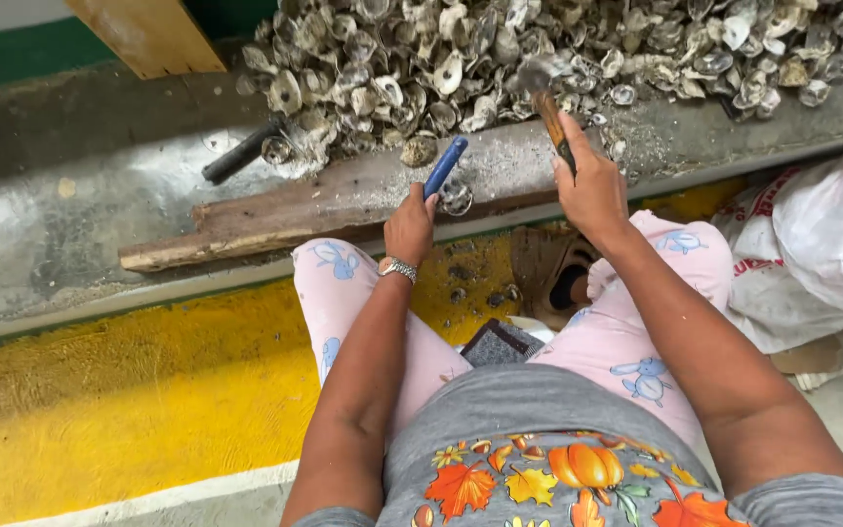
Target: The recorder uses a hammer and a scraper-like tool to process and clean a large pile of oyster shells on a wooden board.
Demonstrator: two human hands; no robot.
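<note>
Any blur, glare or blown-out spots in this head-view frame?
Head view: the hammer head in the right hand is motion-blurred; glare washes the wet concrete slab at left; the white bag is nearly blown out; left hand and shells stay sharp.

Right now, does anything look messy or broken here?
Yes. Grey shell grit is scattered over the worn wooden plank, and loose shell bits lie on the yellow floor. The right hand grips a hammer; the left hand holds a blue-handled tool by an oyster shell.
</note>
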